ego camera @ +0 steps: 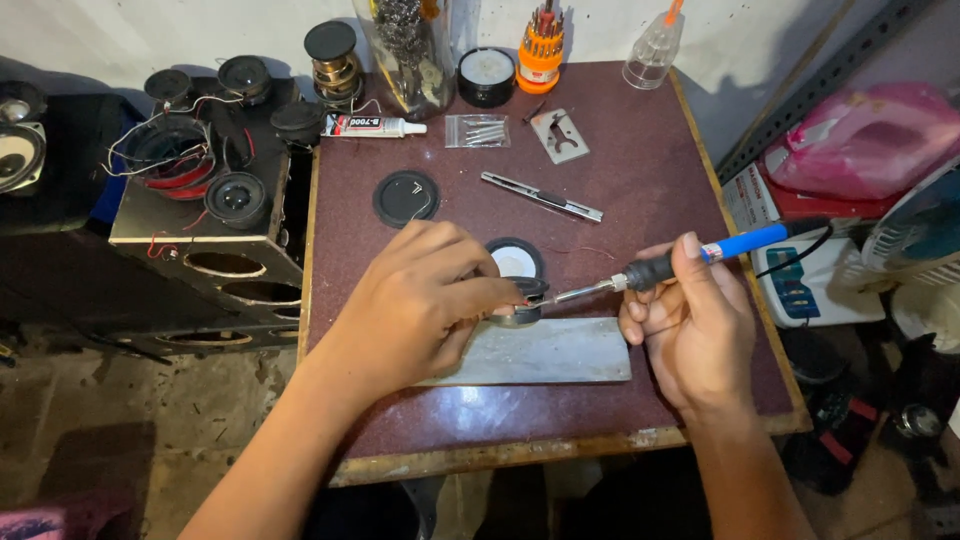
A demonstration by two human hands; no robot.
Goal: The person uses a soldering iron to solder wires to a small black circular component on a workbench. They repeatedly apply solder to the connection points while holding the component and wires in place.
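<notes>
Much of the small round speaker [518, 272] was hidden under the left hand [425, 300], so only its white cone and a part of the dark rim were seen. The exact point where the iron tip met the speaker could not be made out, because the fingers covered it. The cord of the soldering iron [690, 258] was cut off by things at the right.

The left hand was laid from the left over the speaker, with fingers curled and closed on its edge. The right hand [690, 325] was closed around the black grip of the soldering iron, held like a pen, with the blue handle pointed up and to the right and the metal tip pointed left toward the speaker.

The speaker was placed near the middle of the dark red table [640, 170], at the upper edge of a grey metal plate [545, 352]. A black disc [405, 198] and a utility knife [541, 196] were seen behind it.
</notes>
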